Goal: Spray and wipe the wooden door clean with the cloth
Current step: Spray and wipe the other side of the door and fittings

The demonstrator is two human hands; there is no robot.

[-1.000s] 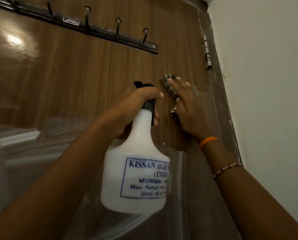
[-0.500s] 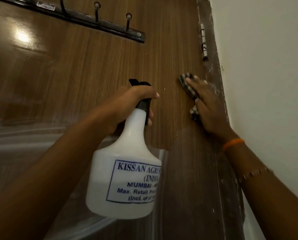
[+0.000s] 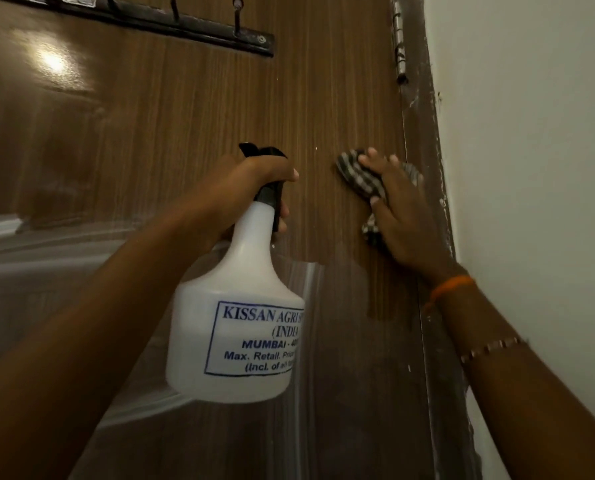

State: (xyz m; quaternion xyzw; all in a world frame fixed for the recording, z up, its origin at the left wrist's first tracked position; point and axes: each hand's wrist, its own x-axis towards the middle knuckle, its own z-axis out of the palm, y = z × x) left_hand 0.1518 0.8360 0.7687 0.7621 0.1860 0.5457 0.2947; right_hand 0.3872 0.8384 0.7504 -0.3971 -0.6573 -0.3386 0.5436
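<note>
Head view: The left hand grips the neck of the white spray bottle, fingers curled round the black trigger head, held just in front of the wooden door. The right hand presses the striped cloth flat against the door near its hinge edge, fingers spread over the cloth. A black hook rail is mounted above. A metal hinge sits on the frame, beside the white wall. Clear plastic film covers the lower door.

Bare door left of cloth; hook rail above, frame right
</note>
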